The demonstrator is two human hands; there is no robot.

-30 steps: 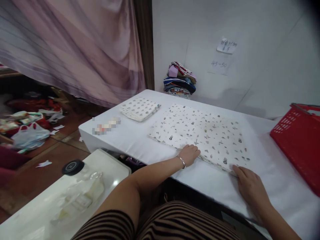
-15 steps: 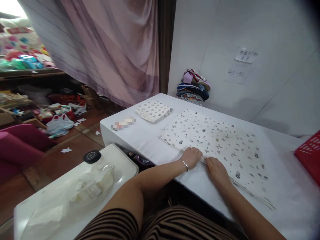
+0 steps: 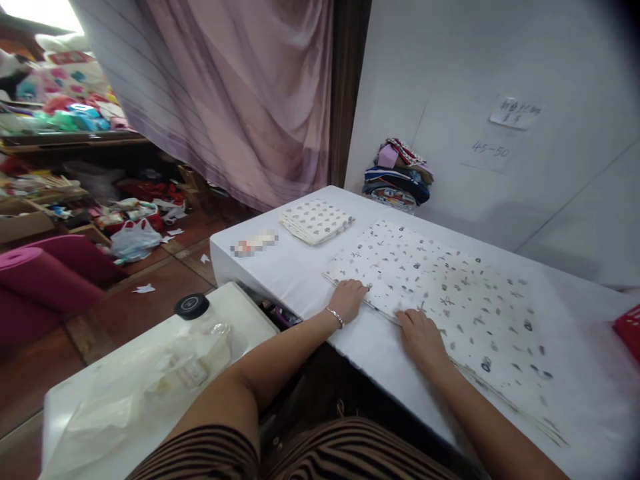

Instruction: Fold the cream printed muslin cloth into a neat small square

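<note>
A white cloth point(image 3: 440, 280) with small grey-green prints lies spread in layers on the white-covered table point(image 3: 295, 280). My left hand point(image 3: 350, 300), with a silver bracelet at the wrist, rests on its near edge toward the left corner, fingers laid out over the fabric. Farther right along the same edge, my right hand point(image 3: 424, 340) has its fingers bent over the cloth's border; the thumb is mostly hidden. Beyond my left hand sits a folded cloth point(image 3: 317, 221) with a heart-like print, touched by neither hand.
A blurred-out small item point(image 3: 254, 243) lies at the table's left end. Stacked fabrics point(image 3: 397, 177) stand against the wall. A red basket point(image 3: 627, 333) is at the right edge. On the left, a white stand point(image 3: 120, 373) carries a plastic bag and a black round lid point(image 3: 192, 306).
My left hand has slid left along the cloth's near edge, away from my right hand. The right hand stays at the edge. The view has shifted slightly.
</note>
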